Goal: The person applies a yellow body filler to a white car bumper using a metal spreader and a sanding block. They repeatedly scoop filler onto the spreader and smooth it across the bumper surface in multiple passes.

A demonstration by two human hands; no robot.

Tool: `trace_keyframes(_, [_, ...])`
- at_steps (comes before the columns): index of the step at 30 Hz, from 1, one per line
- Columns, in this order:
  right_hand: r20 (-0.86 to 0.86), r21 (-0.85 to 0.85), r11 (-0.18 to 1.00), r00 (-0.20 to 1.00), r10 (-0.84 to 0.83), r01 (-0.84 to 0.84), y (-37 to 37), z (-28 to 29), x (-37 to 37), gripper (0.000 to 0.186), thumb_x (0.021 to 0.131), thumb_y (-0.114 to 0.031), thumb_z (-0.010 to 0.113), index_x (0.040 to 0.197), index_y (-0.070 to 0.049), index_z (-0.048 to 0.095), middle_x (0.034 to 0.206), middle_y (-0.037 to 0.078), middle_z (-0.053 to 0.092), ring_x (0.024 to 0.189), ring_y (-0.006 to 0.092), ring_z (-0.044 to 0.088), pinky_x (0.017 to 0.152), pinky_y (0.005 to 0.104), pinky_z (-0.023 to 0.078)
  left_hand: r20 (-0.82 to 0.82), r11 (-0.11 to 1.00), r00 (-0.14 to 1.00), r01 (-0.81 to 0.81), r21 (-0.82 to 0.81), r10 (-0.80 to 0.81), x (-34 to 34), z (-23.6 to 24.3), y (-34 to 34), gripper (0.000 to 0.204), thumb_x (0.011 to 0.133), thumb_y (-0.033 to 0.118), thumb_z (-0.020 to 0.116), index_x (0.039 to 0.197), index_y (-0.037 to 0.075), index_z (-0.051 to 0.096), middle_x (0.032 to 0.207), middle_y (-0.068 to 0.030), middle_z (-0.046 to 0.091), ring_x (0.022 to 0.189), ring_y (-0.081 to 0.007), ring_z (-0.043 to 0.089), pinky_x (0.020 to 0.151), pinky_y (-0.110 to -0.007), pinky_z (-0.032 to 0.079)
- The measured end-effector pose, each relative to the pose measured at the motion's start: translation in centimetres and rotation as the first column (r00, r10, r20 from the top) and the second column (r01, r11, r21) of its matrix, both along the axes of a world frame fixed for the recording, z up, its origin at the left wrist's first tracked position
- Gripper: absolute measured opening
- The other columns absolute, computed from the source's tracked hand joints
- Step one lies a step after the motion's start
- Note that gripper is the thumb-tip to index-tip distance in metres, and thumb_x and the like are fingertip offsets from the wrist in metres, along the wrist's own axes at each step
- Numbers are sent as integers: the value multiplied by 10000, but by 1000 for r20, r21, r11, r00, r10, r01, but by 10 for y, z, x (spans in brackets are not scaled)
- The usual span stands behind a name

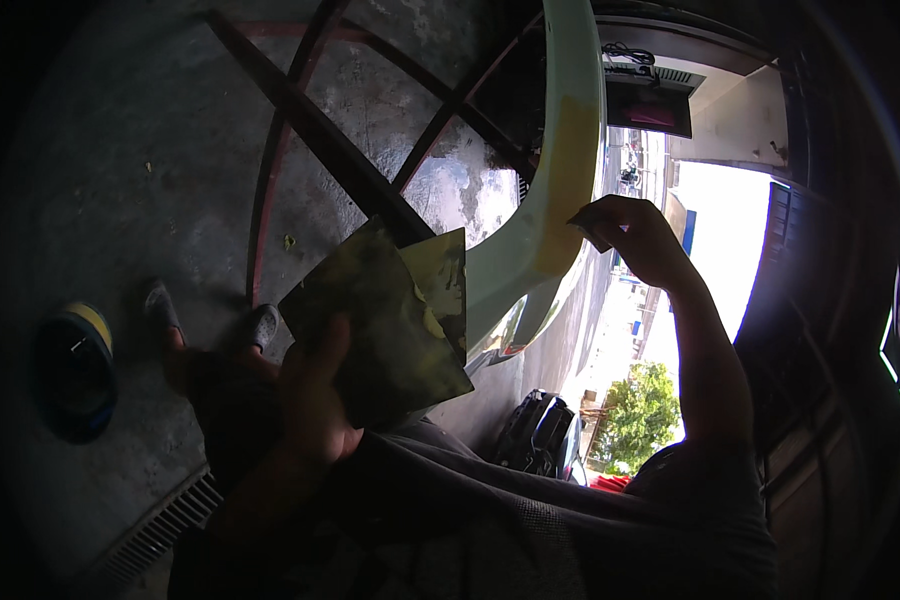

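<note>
My left hand [315,400] grips a flat, dark mixing board [380,330], its thumb lying over the top face. Pale yellow filler is smeared on the board, thickest by its right corner [432,318]. In my raised right hand [642,238] is a small dark spreader [592,226], pinched between the fingers. The spreader's tip is at the edge of a yellow filler patch [567,190]; whether it touches cannot be made out. That patch covers part of a long, curved whitish panel [572,50] that looks like a car bumper.
Dark reddish metal bars [340,160] cross beside the panel. A round tub [75,375] with a yellow inner rim stands on the concrete floor [160,130] at left, near my clogs [263,325]. A floor grate [160,520] lies lower left. A black car [535,430] is beyond.
</note>
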State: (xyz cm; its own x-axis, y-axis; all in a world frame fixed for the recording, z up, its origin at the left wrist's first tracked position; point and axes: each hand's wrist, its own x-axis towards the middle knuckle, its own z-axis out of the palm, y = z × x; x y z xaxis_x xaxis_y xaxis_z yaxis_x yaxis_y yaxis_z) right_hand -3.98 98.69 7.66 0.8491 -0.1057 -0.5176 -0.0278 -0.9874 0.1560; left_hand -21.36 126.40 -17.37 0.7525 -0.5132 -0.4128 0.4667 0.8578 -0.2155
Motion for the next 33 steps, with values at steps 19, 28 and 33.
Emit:
trace_keyframes(19, [117,-367,692,707,697,-622,-24,7,112,276,1056,-104,544,1254,-116,735,1133,136,763,1003,324,737,941,450,587,17,999,1000,-13,41,13,0,2,0,528,1120,372,482,1541,55,438,1459,-112,593,1323,-279,606,1114,-468,502])
trace_keyframes(28, [-62,-541,563,697,714,-624,-18,-37,155,271,1042,-138,547,1234,-109,737,983,196,748,935,357,749,860,490,605,53,986,998,-17,-167,26,-4,-11,2,510,1111,288,515,1540,32,415,1474,-158,576,1339,-296,598,1125,-484,500])
trace_keyframes(33, [-98,-603,470,645,758,-645,-32,-41,156,302,990,-92,560,1222,-153,743,1024,186,723,946,351,746,855,472,616,38,996,999,-14,-92,18,2,-2,4,538,1090,313,570,1524,24,438,1446,-154,599,1312,-317,620,1107,-514,517])
